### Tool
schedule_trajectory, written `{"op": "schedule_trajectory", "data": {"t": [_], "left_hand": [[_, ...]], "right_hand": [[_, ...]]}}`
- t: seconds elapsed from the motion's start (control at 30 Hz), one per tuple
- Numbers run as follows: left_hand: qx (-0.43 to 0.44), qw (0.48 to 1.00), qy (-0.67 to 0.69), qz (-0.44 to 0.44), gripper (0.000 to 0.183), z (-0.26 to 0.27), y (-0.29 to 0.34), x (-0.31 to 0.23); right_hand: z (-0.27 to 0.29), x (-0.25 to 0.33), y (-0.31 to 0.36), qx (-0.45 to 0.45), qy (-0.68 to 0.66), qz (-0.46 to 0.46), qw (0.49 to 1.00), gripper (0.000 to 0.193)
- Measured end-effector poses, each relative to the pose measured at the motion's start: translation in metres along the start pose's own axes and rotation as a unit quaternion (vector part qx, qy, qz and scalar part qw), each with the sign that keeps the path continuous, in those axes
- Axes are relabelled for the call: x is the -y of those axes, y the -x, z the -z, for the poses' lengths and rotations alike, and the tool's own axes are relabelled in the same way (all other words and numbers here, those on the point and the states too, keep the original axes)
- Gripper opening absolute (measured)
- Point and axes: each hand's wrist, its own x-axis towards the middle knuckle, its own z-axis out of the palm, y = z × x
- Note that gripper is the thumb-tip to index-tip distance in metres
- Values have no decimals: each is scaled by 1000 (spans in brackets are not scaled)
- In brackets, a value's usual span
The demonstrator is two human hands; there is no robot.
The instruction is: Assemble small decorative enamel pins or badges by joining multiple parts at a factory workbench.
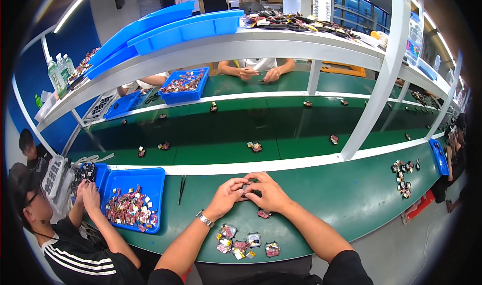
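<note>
- I see the left hand (224, 197) and right hand (273, 194) grasping one small dark part (245, 186) between them, over the table (311, 197); two sides give, I think, steadiness.
- Small units (254, 239) lie near the body, probably for easy reach; tweezers (182, 188) lie leftward, apart.
- Both hands turn inward, fingers curled.

The green bench (341, 199) carries small electronic modules (254, 240), dark tweezers (182, 189) and a blue tray (136, 176).
</note>
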Motion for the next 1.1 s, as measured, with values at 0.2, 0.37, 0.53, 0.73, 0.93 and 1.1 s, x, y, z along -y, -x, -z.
{"op": "schedule_trajectory", "data": {"t": [0.2, 0.37, 0.53, 0.73, 0.93, 1.1], "left_hand": [[2, 999, 38, -12, 30, 4, -3, 6], [-2, 999, 48, -10, 30, 6, -2, 6], [-3, 998, 59, -13, 29, 5, -2, 5], [-6, 998, 62, -19, 28, 8, -2, 8], [10, 990, 131, -41, 24, 12, -2, 9], [16, 986, 152, -65, 23, 11, -3, 13]], "right_hand": [[-11, 0, 4, -69, 1, -27, 997, 11], [-18, 3, 5, -96, 10, -17, 995, 11], [-27, -1, 7, -125, -19, -38, 991, 15], [-32, -5, 6, -129, -71, -49, 988, 16], [-29, 6, 5, -153, -29, -28, 987, 19], [-30, 11, 5, -162, -92, -50, 981, 18]]}}
